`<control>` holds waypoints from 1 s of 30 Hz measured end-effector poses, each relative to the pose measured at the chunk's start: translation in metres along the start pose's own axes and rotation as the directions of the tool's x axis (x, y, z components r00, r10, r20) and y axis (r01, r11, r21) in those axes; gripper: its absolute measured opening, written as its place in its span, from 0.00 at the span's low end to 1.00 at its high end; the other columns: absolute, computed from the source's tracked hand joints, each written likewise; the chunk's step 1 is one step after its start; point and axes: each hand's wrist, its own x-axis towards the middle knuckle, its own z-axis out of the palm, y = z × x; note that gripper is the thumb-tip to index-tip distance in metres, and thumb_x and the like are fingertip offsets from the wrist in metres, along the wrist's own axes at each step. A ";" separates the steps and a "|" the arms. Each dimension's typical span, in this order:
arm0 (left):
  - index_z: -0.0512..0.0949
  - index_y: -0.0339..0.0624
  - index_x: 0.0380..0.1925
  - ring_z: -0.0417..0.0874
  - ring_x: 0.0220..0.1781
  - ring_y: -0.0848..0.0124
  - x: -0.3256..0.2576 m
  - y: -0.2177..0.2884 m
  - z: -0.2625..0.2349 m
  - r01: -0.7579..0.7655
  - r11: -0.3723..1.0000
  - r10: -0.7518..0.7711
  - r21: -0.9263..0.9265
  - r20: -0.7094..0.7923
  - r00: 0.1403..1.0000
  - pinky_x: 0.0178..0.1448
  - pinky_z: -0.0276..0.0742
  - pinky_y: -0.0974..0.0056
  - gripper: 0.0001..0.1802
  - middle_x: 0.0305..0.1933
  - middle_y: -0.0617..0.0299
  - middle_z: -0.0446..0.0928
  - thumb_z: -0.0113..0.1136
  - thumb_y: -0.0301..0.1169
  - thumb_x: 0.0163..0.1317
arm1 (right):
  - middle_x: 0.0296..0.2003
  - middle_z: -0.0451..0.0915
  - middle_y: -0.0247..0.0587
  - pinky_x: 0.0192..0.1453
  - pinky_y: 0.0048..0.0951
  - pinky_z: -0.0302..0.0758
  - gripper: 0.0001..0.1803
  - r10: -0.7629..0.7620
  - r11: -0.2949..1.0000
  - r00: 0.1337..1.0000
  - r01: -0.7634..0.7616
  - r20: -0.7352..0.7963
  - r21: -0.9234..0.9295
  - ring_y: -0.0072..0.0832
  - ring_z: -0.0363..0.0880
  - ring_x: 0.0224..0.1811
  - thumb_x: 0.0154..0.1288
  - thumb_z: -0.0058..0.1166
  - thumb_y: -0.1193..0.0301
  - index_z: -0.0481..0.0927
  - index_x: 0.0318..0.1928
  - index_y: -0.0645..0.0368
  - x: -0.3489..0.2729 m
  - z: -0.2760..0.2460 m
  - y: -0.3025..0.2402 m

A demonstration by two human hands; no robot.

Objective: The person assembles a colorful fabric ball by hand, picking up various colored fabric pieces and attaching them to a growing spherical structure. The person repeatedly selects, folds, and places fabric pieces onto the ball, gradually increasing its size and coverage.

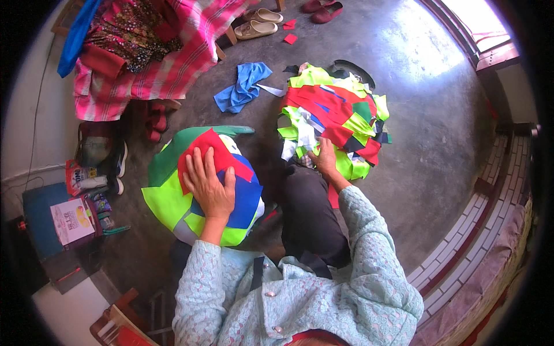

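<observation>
My left hand [206,185] lies flat with fingers stretched over a red fabric scrap [209,144]. Beneath it is a rounded heap of scraps by my left leg, with a green scrap [166,158], a neon yellow scrap [167,205] and a blue scrap [245,202]. At the near edge of a larger scrap pile [329,109] on the floor, my right hand [326,157] has its fingers bent around a fabric scrap beside a white strip [306,130]. Its fingertips are partly lost among the pieces. Red, neon yellow, green, white and dark scraps make up this pile.
A blue cloth [242,86] lies on the grey floor [427,144] beyond the left heap. A pink checked cloth [138,81] drapes over furniture at far left. Beige shoes [257,29] and dark red shoes [326,11] stand at the back. A blue box [43,213] is at left.
</observation>
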 end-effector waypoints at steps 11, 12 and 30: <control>0.61 0.47 0.68 0.48 0.77 0.49 0.002 0.001 -0.001 -0.002 1.000 0.002 0.000 0.040 0.999 0.72 0.42 0.37 0.35 0.75 0.53 0.53 0.47 0.51 0.63 | 0.69 0.54 0.52 0.55 0.61 0.68 0.53 0.042 0.894 0.985 0.037 0.166 -0.447 0.59 0.55 0.67 0.42 0.70 0.55 0.58 0.69 0.50 0.070 0.017 -0.044; 0.61 0.47 0.67 0.48 0.77 0.48 0.002 0.001 -0.001 -0.007 1.000 0.007 -0.007 0.042 0.999 0.72 0.43 0.37 0.35 0.75 0.52 0.53 0.46 0.52 0.64 | 0.69 0.54 0.52 0.54 0.62 0.68 0.53 0.045 0.877 0.984 0.043 0.172 -0.478 0.59 0.55 0.67 0.41 0.70 0.54 0.59 0.69 0.49 0.072 0.020 -0.043; 0.61 0.47 0.68 0.47 0.77 0.48 0.004 0.001 -0.003 -0.008 0.999 0.010 -0.051 0.039 0.999 0.73 0.40 0.39 0.35 0.75 0.50 0.52 0.47 0.51 0.64 | 0.39 0.80 0.45 0.40 0.40 0.78 0.12 -0.030 0.972 0.999 0.018 -0.045 -0.236 0.46 0.81 0.37 0.54 0.51 0.78 0.76 0.41 0.57 0.102 -0.018 0.018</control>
